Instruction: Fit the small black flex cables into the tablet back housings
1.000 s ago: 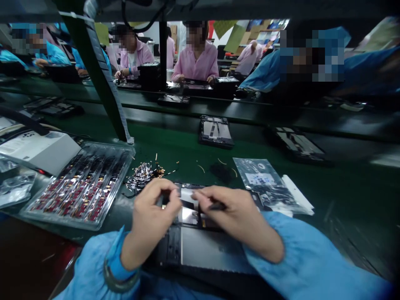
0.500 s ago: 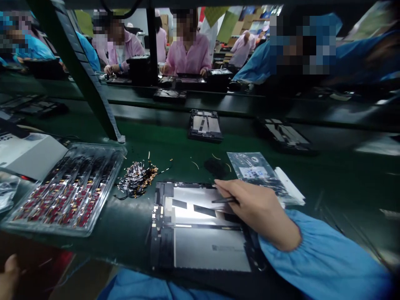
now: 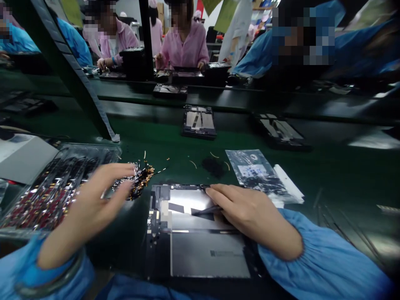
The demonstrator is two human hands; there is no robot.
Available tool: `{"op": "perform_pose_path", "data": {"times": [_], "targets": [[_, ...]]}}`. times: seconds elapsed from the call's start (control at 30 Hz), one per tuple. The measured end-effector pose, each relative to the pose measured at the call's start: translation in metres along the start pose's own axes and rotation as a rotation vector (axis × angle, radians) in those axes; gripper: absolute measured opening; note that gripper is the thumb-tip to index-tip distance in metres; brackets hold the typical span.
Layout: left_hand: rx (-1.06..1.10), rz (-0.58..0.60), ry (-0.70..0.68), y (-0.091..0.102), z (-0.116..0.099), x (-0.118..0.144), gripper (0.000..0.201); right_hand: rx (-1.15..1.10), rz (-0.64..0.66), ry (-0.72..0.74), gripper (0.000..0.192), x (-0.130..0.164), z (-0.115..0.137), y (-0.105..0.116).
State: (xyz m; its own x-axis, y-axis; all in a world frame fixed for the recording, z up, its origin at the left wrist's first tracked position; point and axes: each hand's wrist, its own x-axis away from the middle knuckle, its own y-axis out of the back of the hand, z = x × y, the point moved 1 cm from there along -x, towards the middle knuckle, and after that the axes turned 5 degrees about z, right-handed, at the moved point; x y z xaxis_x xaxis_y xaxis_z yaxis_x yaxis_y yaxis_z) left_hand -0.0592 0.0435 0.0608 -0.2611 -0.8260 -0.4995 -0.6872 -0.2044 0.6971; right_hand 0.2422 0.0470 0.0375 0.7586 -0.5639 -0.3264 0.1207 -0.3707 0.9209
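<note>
An opened tablet (image 3: 210, 254) lies in front of me, its inside showing silver plates, black strips and a dark frame. My right hand (image 3: 250, 214) rests over its upper right part, fingertips at the top edge. In its closed fingers is a slim dark pointed tool (image 3: 206, 211), whose exact kind I cannot make out. My left hand (image 3: 93, 202) is open over the left side, thumb and fingers apart around the near side of a pile of small flex cables (image 3: 146, 177). The blurred fingertips partly hide the pile; whether they touch it I cannot tell.
A clear plastic tray (image 3: 31, 231) of cable parts sits left, partly behind my left hand. A clear bag (image 3: 250, 166) and a white strip (image 3: 287, 183) lie beyond my right hand. More opened tablets (image 3: 198, 121) stand farther back. A slanted post (image 3: 84, 87) rises at left. Co-workers sit opposite.
My left hand has come up from the lower left corner to the cable pile. My right hand has shifted slightly left, still with the dark tool. The view has tilted a little.
</note>
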Motion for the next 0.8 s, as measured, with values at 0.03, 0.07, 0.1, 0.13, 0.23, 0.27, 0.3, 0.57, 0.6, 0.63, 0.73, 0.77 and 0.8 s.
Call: {"op": "perform_pose_path", "data": {"times": [0.03, 0.07, 0.1, 0.13, 0.23, 0.27, 0.3, 0.57, 0.6, 0.63, 0.73, 0.77, 0.8], "targets": [[-0.031, 0.16, -0.109, -0.017, -0.006, -0.011, 0.016, -0.018, -0.006, -0.008, 0.025, 0.0, -0.001, 0.0], [-0.047, 0.29, -0.182, -0.033, -0.012, -0.02, 0.016, -0.04, -0.016, -0.023, 0.025, 0.001, -0.002, -0.001], [-0.056, 0.391, -0.249, -0.048, -0.018, -0.026, 0.017, -0.066, -0.029, -0.044, 0.025, 0.001, -0.003, -0.001], [-0.051, 0.456, -0.288, -0.062, -0.023, -0.031, 0.016, -0.095, -0.044, -0.07, 0.025, 0.002, -0.004, -0.001], [-0.052, 0.537, -0.331, -0.087, -0.032, -0.035, 0.016, -0.167, -0.092, -0.137, 0.026, 0.002, -0.006, -0.003], [-0.059, 0.538, -0.332, -0.091, -0.032, -0.034, 0.016, -0.171, -0.107, -0.144, 0.026, 0.002, -0.006, -0.003], [-0.065, 0.53, -0.335, -0.093, -0.032, -0.033, 0.017, -0.163, -0.117, -0.141, 0.026, 0.002, -0.006, -0.004], [-0.098, 0.465, -0.414, -0.092, -0.03, -0.031, 0.016, -0.016, -0.023, -0.006, 0.029, 0.004, -0.005, -0.008], [-0.107, 0.464, -0.423, -0.092, -0.031, -0.031, 0.016, -0.015, -0.014, -0.006, 0.029, 0.004, -0.005, -0.007], [-0.114, 0.463, -0.434, -0.092, -0.032, -0.032, 0.016, -0.016, -0.009, -0.009, 0.029, 0.004, -0.005, -0.007], [-0.121, 0.472, -0.444, -0.092, -0.033, -0.033, 0.017, -0.024, -0.006, -0.016, 0.03, 0.002, -0.005, -0.006], [-0.119, 0.477, -0.441, -0.091, -0.033, -0.033, 0.017, -0.027, -0.003, -0.016, 0.03, 0.002, -0.006, -0.005], [-0.116, 0.481, -0.436, -0.091, -0.033, -0.033, 0.017, -0.031, -0.003, -0.016, 0.03, 0.002, -0.006, -0.005]]}}
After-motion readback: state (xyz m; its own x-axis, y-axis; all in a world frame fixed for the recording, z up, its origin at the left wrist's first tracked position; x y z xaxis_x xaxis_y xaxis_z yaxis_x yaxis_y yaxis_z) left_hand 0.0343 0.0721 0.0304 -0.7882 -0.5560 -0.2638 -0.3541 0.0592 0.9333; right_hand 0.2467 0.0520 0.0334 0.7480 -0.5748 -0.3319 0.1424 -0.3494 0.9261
